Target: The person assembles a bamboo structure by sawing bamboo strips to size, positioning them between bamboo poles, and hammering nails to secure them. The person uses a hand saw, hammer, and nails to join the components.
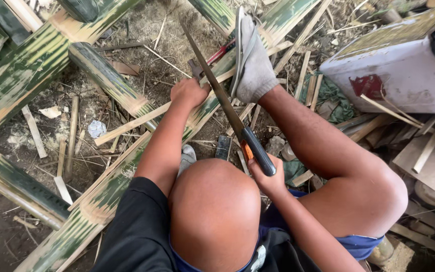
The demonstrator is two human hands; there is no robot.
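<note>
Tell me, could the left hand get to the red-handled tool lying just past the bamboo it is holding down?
Probably yes. The left hand presses on the split bamboo, and the red-handled tool lies just beyond its knuckles. The saw blade crosses close beside it, and the socked foot rests nearby, so reaching would need care.

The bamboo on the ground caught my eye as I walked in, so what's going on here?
A person sits over a long split bamboo piece lying on dirt littered with offcuts. Their right hand grips the black-and-orange handle of a hand saw, whose blade slants across the bamboo. Their left hand presses down on the bamboo beside the blade, and a foot in a grey sock rests next to it. More bamboo sections lie to the left, and a white box stands at right.
</note>
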